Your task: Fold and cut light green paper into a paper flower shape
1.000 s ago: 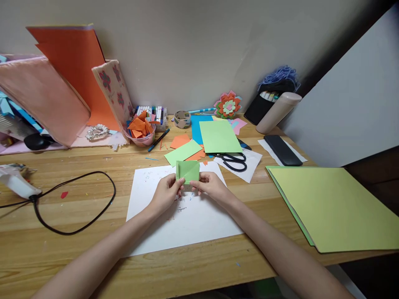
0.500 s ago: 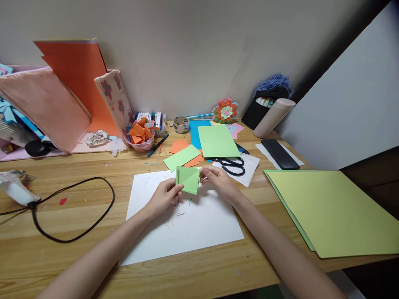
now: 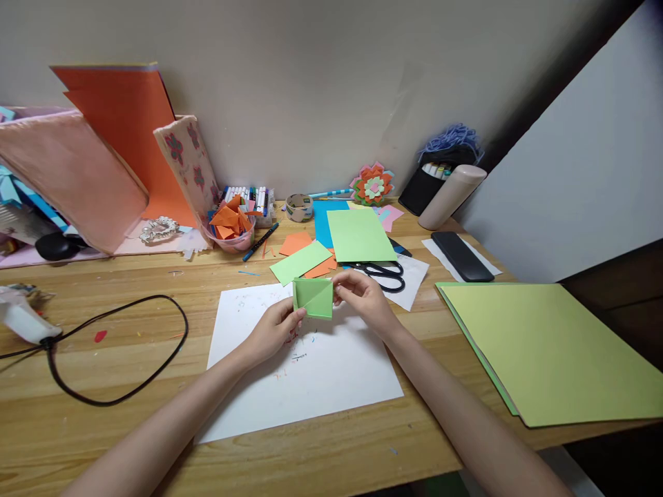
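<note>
Wooden desk (image 3: 280,455), one. White sheet (image 3: 331,379), speckled with colour, lying on it. My right hand (image 3: 367,304), fingers curled at the right edge of the folded green paper (image 3: 317,298); whether gripping, I cannot tell. My left hand (image 3: 274,330), pinching its left side. Said paper, between both hands, over the sheet's far side.

The folded green piece (image 3: 318,299) is matt paper with crisp creases, and the white sheet (image 3: 336,373) is smooth, dull paper marked with specks. The desk (image 3: 129,445) looks like wood — pale, grained, faintly glossy — while the scissors' handles (image 3: 402,281) seem smooth black plastic. The bottle (image 3: 452,197) has a smooth satin finish; the blue strands (image 3: 453,140) look soft and fibrous.
</note>
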Motion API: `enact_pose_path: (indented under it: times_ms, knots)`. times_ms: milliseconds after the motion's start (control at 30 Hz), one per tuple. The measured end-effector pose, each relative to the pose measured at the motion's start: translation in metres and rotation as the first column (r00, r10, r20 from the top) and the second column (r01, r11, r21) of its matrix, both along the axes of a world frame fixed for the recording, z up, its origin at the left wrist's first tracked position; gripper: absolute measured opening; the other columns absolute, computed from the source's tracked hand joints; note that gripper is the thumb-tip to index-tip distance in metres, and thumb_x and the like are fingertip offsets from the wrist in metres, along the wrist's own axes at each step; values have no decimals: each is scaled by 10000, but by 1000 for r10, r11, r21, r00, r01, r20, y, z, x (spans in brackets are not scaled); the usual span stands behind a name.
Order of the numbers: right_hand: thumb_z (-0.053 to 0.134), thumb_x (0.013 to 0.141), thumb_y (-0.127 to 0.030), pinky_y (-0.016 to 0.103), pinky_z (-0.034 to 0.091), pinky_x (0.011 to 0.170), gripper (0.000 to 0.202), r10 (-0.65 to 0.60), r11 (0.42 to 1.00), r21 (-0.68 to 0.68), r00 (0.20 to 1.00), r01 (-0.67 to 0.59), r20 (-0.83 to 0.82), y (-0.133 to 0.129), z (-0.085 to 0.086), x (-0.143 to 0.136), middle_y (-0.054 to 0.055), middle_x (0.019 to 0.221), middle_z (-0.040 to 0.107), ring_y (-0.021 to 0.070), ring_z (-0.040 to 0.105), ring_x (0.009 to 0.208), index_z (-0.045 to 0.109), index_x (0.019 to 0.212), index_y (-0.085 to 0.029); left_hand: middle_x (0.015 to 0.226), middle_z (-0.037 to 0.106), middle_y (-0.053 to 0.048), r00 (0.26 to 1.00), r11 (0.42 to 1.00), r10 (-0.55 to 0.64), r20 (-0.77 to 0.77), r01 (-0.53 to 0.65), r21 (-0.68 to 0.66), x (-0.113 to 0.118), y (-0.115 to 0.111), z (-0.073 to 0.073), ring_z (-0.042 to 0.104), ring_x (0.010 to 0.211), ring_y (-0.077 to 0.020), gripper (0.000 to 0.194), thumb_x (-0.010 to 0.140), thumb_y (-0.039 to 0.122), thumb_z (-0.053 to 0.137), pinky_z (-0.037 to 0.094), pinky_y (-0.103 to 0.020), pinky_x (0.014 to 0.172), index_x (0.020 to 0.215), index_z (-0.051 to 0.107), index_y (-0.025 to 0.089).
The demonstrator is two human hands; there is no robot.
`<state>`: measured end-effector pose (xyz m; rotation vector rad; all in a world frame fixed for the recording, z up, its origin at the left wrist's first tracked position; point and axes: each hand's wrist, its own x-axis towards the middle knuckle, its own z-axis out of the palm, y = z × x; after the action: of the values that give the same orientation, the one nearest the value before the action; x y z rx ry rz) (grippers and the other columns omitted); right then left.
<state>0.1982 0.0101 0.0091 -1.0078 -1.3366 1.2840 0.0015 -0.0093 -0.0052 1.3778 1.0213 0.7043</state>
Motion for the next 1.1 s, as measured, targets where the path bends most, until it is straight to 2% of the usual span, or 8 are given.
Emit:
enact_pose_path:
  times_ms: [133, 233, 333, 467, 667, 833, 1000, 1100]
  knots:
    - [564, 769, -295, 289, 534, 584, 137, 4, 999, 40, 998, -6, 64, -1, 3, 2, 26, 773, 602, 134, 578, 639, 643, 793, -186, 595, 428, 41, 998, 997, 25, -52, -21, 71, 1, 0, 0, 389, 516, -118, 260, 849, 427, 411, 325, -230, 496, 757, 480, 194]
    - [561, 774, -286, 291, 543, 592, 140, 42, 994, 99, 989, -56, 143, -5, 3, -2, 42, 796, 591, 153, 577, 700, 661, 770, -188, 749, 503, 1, 969, 959, 187, -160, -145, 242, 2, -1, -3, 454, 657, -148, 265, 871, 402, 373, 377, -259, 620, 960, 510, 194]
    - [577, 758, -233, 275, 519, 617, 102, 75, 972, 194, 956, -134, 283, -12, 1, -11, 35, 770, 570, 153, 559, 719, 670, 768, -195, 932, 488, -41, 919, 897, 304, -250, -188, 400, 4, -4, -5, 481, 788, -174, 505, 830, 418, 467, 399, -308, 731, 1268, 343, 199]
    - [552, 773, -186, 254, 478, 615, 115, 96, 947, 252, 926, -198, 365, -20, -1, -22, 28, 746, 559, 145, 541, 716, 664, 758, -203, 1075, 419, -79, 894, 862, 265, -361, -51, 505, 5, -8, -3, 473, 933, -233, 803, 717, 483, 606, 421, -355, 758, 1370, 205, 245]
    - [492, 832, -229, 262, 459, 643, 209, 95, 965, 197, 929, -174, 358, -21, 3, -20, 42, 784, 617, 156, 570, 746, 699, 844, -209, 946, 453, -50, 873, 856, 351, -337, -154, 493, 6, -9, 4, 495, 865, -203, 350, 901, 403, 301, 405, -336, 769, 1113, 503, 211]
    - [535, 808, -279, 267, 475, 650, 185, 14, 996, 84, 946, -44, 325, -15, -4, -17, 46, 837, 668, 175, 601, 797, 706, 838, -213, 911, 559, -50, 899, 855, 412, -147, -326, 402, 3, -4, 0, 520, 861, -194, 320, 899, 393, 329, 374, -290, 790, 918, 562, 175]
    - [550, 790, -291, 279, 462, 652, 169, -101, 995, 46, 937, 90, 334, -7, -9, -10, 43, 888, 675, 175, 601, 795, 686, 854, -215, 602, 532, -1, 865, 864, 475, -164, -424, 271, -3, 0, -7, 481, 607, -166, 409, 868, 462, 362, 356, -264, 601, 603, 499, 182]
    - [545, 790, -295, 289, 448, 669, 168, -181, 983, 71, 924, 167, 337, -2, -12, -6, 51, 905, 667, 181, 579, 816, 675, 846, -205, 680, 610, -16, 894, 884, 445, -43, -431, 179, -4, 3, -7, 540, 696, -187, 389, 857, 459, 379, 393, -264, 647, 681, 565, 167]
